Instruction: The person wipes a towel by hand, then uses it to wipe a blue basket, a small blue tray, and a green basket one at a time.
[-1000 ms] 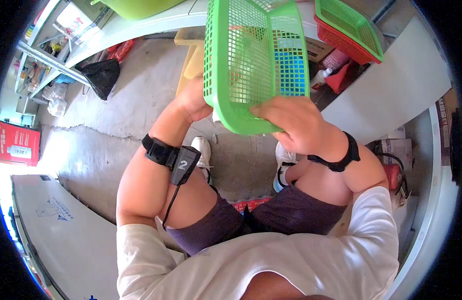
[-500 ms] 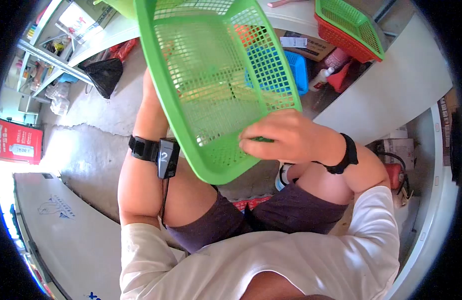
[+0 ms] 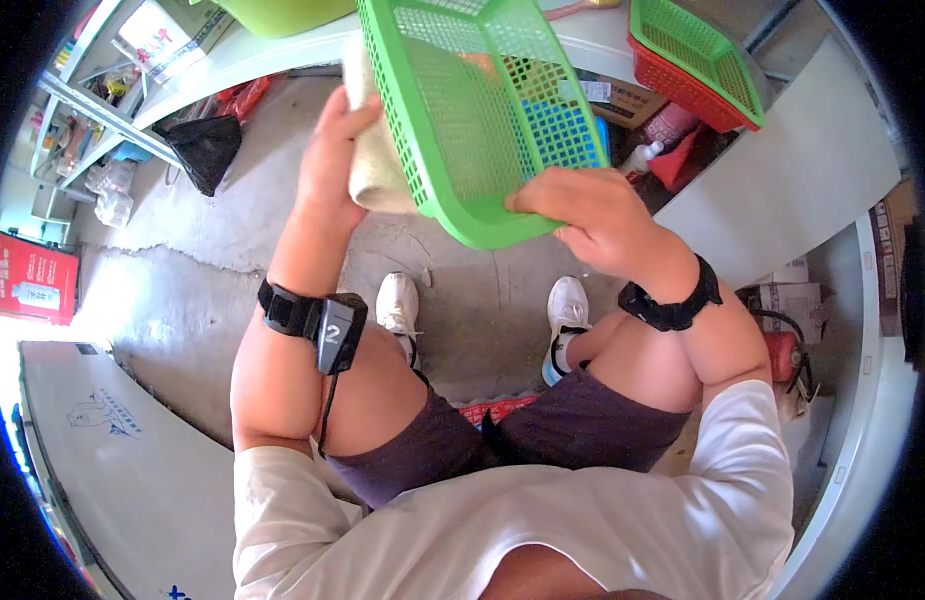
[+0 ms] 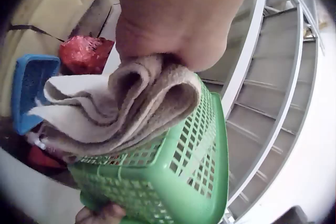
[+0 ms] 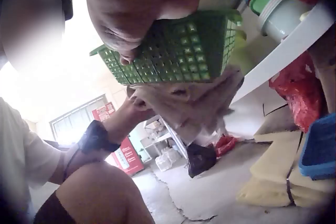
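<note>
My right hand grips the near rim of a green plastic mesh basket, thumb over the edge. The basket is held up in the air, tilted, and its visible inside holds nothing. At its left side, my left hand holds a folded beige towel against the outside. In the left wrist view the towel is bunched in loose folds over the basket's underside. The right wrist view shows the towel hanging below the mesh.
A white counter runs along the front, with a light green basin on it. Stacked green and red baskets stand at the right. A blue basket, a red bag and a black bag are lower down.
The basket swung left and toward me, then went back up and away. My left hand, earlier hidden behind it, now shows at its left side with the towel. My right hand kept the rim.
</note>
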`<state>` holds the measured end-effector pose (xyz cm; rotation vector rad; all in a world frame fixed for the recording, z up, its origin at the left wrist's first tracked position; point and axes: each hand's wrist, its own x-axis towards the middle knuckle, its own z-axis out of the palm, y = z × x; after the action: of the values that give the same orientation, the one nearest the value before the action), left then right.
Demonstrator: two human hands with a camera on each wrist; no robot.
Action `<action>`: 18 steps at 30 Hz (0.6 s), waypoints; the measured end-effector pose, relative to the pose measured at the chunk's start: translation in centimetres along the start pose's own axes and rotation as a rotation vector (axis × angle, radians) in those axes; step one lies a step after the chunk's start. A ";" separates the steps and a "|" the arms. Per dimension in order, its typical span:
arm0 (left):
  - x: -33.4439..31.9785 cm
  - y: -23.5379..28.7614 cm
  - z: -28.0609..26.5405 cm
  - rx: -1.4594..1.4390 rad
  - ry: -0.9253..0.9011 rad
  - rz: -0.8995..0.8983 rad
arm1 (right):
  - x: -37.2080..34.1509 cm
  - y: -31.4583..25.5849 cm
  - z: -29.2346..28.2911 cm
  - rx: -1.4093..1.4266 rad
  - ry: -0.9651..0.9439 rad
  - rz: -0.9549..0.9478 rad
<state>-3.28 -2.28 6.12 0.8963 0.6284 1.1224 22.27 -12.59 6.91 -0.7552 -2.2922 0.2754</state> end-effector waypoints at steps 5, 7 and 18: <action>1.2 1.0 -2.5 -0.127 0.140 0.266 | -0.4 0.3 0.3 0.053 -0.060 -0.073; 0.9 1.1 -2.4 -0.124 0.221 0.284 | -0.5 0.2 0.4 0.055 -0.091 -0.074; -1.4 -1.3 1.5 0.168 -0.189 -0.225 | -0.7 2.0 -0.3 -0.138 0.110 0.138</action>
<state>-1.87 -4.28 5.74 1.0347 0.6554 0.7813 23.73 -11.42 5.97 -0.9774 -2.1757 0.1355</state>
